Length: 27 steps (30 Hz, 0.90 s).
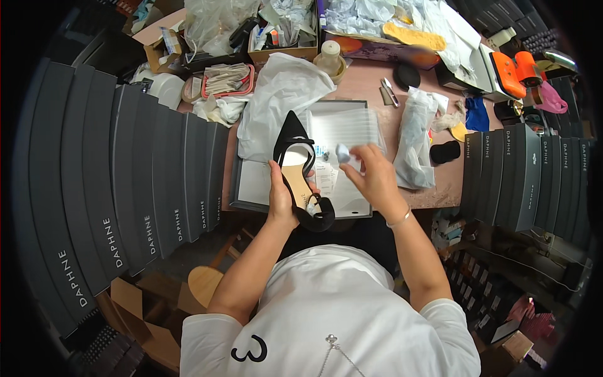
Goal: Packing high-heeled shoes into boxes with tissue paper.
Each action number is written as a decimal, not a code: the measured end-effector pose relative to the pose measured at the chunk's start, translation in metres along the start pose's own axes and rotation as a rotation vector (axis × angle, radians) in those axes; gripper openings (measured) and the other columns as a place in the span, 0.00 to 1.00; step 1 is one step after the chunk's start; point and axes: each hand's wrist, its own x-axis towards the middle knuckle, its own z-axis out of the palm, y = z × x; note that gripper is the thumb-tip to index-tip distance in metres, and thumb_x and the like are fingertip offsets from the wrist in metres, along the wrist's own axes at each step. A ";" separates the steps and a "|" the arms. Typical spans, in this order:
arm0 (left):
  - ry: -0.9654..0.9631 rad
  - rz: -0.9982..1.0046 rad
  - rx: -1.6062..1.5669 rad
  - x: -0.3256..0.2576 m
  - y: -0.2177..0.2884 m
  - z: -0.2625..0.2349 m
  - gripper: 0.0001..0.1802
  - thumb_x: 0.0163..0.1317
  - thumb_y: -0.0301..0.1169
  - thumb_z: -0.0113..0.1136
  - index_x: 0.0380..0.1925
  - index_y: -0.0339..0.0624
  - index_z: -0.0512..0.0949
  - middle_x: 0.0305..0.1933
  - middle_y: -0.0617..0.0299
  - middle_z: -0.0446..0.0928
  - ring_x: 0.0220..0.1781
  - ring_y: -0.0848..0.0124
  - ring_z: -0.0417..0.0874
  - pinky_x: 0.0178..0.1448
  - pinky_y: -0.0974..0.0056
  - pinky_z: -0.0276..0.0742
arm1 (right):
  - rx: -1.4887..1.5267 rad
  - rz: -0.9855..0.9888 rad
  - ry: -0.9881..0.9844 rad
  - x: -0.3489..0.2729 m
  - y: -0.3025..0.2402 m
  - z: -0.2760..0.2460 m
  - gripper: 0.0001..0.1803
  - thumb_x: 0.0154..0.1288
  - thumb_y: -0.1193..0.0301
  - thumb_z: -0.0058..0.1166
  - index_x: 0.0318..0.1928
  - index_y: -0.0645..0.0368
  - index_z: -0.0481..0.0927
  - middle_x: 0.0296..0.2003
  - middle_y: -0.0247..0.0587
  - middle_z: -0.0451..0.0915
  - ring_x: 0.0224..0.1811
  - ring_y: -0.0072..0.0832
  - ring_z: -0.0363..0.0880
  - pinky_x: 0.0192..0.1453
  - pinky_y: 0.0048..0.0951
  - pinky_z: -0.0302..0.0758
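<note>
My left hand (281, 198) is closed around the middle of a black pointed shoe (291, 130) with a beige insole and an ankle strap. Its toe points away from me. To the right of the shoe, my right hand (377, 179) pinches a small pale-blue crumpled wad (342, 153), perhaps paper; it is slightly blurred. Both hands are over an open grey shoe box (235, 188). Inside lie a ribbed translucent white sheet (352, 130) and printed paper slips (324, 178). White tissue paper (276, 85) spills over the box's far left corner.
A wrapped white bundle (414, 141) lies right of the box, beside a black round pad (445, 151). Stacked dark shoe boxes (132, 182) wall the left; more boxes (518, 179) stand right. Farther back are a snipper (391, 92), a bottle (329, 58) and an orange tape dispenser (507, 74).
</note>
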 end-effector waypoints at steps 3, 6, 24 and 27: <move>-0.016 -0.020 -0.053 -0.005 -0.009 0.011 0.40 0.65 0.68 0.30 0.46 0.40 0.71 0.36 0.58 0.74 0.26 0.66 0.79 0.33 0.61 0.80 | -0.007 -0.248 0.058 0.019 -0.004 0.023 0.12 0.50 0.71 0.66 0.35 0.55 0.78 0.28 0.36 0.75 0.25 0.33 0.76 0.29 0.31 0.74; -0.101 -0.039 -0.144 -0.009 -0.017 0.017 0.38 0.68 0.65 0.29 0.47 0.40 0.70 0.37 0.59 0.74 0.28 0.68 0.78 0.35 0.62 0.79 | -0.147 -0.367 -0.004 0.029 -0.004 0.048 0.10 0.51 0.69 0.63 0.33 0.54 0.77 0.27 0.35 0.74 0.26 0.37 0.76 0.30 0.34 0.73; 0.050 -0.019 -0.027 -0.030 -0.002 0.027 0.42 0.63 0.71 0.29 0.49 0.42 0.70 0.34 0.60 0.75 0.29 0.67 0.77 0.37 0.63 0.77 | -0.232 -0.618 -0.200 0.023 -0.033 0.043 0.06 0.51 0.71 0.56 0.31 0.57 0.76 0.26 0.36 0.73 0.30 0.34 0.78 0.33 0.34 0.73; -0.178 0.030 0.034 -0.036 -0.018 -0.012 0.43 0.63 0.71 0.28 0.50 0.42 0.69 0.37 0.59 0.75 0.35 0.67 0.78 0.40 0.62 0.77 | -0.347 -0.734 -0.250 0.018 -0.030 0.063 0.05 0.53 0.67 0.53 0.27 0.55 0.76 0.24 0.33 0.73 0.28 0.30 0.77 0.32 0.31 0.72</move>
